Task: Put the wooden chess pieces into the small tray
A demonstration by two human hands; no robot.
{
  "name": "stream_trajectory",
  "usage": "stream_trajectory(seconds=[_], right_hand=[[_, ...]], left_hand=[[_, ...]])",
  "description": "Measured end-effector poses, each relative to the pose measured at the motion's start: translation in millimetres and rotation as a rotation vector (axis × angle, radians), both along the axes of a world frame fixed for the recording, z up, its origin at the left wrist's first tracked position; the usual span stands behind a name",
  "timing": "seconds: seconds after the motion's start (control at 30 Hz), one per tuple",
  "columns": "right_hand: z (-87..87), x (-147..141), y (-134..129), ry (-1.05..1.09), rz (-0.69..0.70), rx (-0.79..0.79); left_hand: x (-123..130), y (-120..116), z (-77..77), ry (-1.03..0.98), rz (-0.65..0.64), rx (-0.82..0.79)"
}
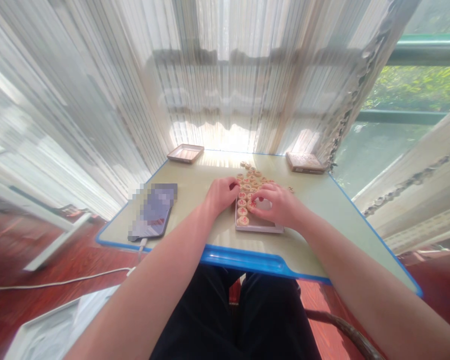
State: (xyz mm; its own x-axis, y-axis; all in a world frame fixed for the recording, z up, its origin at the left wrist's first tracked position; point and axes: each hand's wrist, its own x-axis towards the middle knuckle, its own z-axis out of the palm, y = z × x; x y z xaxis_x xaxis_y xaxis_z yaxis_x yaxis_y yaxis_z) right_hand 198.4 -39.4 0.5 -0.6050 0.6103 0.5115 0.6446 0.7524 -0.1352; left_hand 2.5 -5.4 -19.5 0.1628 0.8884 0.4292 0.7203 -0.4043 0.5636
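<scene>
Though unable to tell the hold of the left grip (222,194) beside the tray (260,229), observed right grip (273,201) pinching, over the tray, a red-marked disc (252,203) judged light, hard, slightly slippery, best held edgewise.

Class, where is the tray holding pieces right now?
In the head view, the tray is on the table, just right of the picture's centre, the left hand at its left edge and the right hand over its right part.
</scene>
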Motion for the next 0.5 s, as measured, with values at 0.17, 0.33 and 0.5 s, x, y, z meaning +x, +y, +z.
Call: stream_trajectory(seconds=[0.17,0.33,0.5], right_hand=[[-0.7,1.4,1.4,-0.010,-0.008,0.034],[-4.0,1.1,2.1,-0.021,-0.009,0.048],[-5.5,1.4,2.6,-0.035,-0.019,0.043]], left_hand=[[0.1,0.0,-0.7,-0.005,-0.010,0.000],[-0.2,-0.6,-0.7,-0.004,-0.012,0.012],[-0.4,-0.1,-0.5,-0.001,-0.022,0.002]])
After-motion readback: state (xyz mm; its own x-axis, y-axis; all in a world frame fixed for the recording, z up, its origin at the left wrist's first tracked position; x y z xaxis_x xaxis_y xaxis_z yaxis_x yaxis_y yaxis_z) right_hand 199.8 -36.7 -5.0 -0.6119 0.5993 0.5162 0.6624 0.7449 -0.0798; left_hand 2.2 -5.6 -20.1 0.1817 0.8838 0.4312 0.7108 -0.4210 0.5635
